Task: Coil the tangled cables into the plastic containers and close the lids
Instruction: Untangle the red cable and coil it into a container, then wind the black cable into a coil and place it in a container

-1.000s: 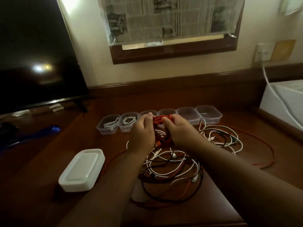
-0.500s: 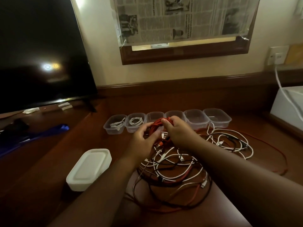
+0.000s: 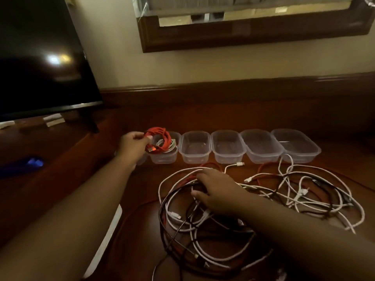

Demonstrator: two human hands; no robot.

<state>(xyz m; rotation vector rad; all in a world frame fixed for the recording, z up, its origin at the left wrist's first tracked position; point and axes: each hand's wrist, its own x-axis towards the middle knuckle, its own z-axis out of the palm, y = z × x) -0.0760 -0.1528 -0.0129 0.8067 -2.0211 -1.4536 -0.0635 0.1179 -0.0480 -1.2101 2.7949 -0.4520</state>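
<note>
Over the second container (image 3: 164, 149), your left hand (image 3: 133, 146) grips the red coil (image 3: 159, 139). Your right hand (image 3: 216, 191) rests on the tangled cables (image 3: 223, 220), fingers curled into them.

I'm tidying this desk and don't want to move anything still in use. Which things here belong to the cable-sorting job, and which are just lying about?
Part of the job:
- red coiled cable, held by the left hand
- tangled cables under the right hand
- plastic containers
- stack of white lids

Lying about:
- television
- blue object
- paper slips
</note>
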